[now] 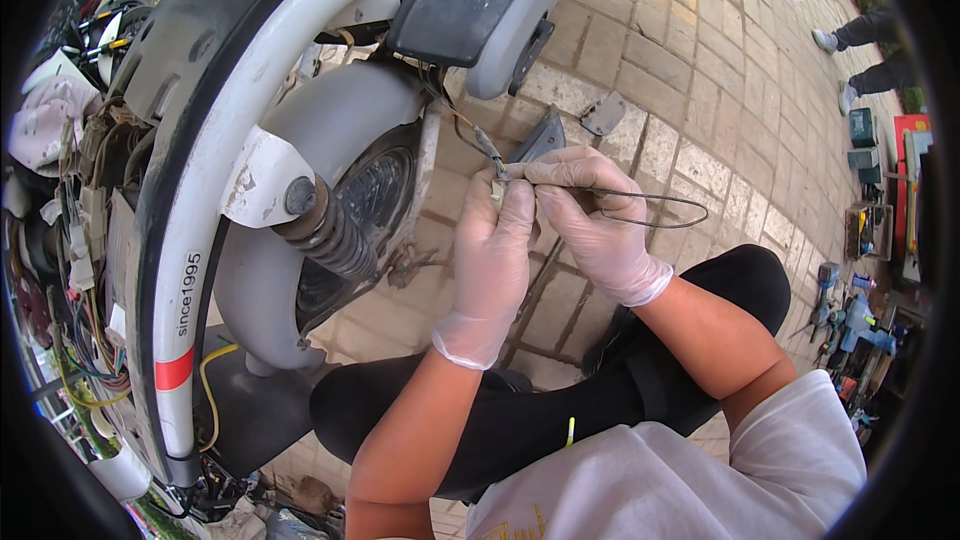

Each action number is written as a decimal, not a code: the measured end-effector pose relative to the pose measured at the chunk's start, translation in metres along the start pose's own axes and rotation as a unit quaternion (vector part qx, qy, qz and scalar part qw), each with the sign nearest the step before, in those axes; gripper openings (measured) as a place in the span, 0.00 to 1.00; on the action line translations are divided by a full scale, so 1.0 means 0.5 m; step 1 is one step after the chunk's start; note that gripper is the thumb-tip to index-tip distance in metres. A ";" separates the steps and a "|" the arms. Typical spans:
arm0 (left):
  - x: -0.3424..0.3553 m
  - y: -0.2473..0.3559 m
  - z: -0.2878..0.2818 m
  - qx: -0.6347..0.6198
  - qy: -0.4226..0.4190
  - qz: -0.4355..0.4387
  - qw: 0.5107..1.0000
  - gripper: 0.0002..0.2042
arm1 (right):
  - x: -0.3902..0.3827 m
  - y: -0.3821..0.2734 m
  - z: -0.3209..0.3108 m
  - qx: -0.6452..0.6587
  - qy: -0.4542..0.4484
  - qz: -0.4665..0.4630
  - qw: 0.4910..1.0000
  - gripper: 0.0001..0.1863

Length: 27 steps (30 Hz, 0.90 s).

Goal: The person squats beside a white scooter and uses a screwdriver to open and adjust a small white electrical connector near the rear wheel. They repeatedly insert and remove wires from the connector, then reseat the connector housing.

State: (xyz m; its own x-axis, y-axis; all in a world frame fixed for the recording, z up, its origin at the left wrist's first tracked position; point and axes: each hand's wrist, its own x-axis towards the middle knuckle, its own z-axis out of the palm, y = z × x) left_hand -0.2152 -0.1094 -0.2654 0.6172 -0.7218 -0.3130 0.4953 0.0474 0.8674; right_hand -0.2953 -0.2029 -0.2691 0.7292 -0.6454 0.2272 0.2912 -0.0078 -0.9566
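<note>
Both my hands wear thin translucent gloves and meet in front of the rear of a grey and white electric scooter (265, 80). My left hand (490, 260) is closed, thumb and fingers pinching a small pale wire connector (498, 187). A taped wire bundle (486, 143) runs from it up under the scooter's tail. My right hand (595, 215) is pinched beside the connector, its fingertips touching or nearly touching it. From that hand a thin dark wire (706, 210) loops out to the right. What exactly lies between the right fingertips is hidden.
Left of my hands are the scooter's wheel (385, 190) and coil-spring shock absorber (340, 238). A grey triangular piece (540, 136) and a flat plate (603, 114) lie on the paving. Power tools (862, 328) are at the right; a person's legs (868, 32) stand far right. Tangled wiring (85, 230) hangs far left.
</note>
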 end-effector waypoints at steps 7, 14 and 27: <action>0.005 -0.009 0.004 0.027 0.026 0.024 0.999 0.13 | -0.004 0.021 0.000 -0.008 0.039 0.017 0.999 0.09; 0.007 -0.006 0.003 0.023 0.048 0.017 0.998 0.14 | 0.002 0.006 0.008 -0.005 0.041 0.053 0.998 0.10; 0.014 0.015 -0.014 -0.076 -0.034 -0.007 0.996 0.11 | 0.017 -0.026 0.001 0.156 0.028 0.229 0.960 0.11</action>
State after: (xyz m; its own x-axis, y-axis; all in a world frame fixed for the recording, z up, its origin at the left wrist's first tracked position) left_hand -0.2026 -0.1092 -0.2637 0.5689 -0.7684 -0.2930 0.5942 0.1377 0.7925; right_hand -0.2924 -0.2080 -0.2548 0.7928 -0.5671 -0.2233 0.1261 0.5111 -0.8502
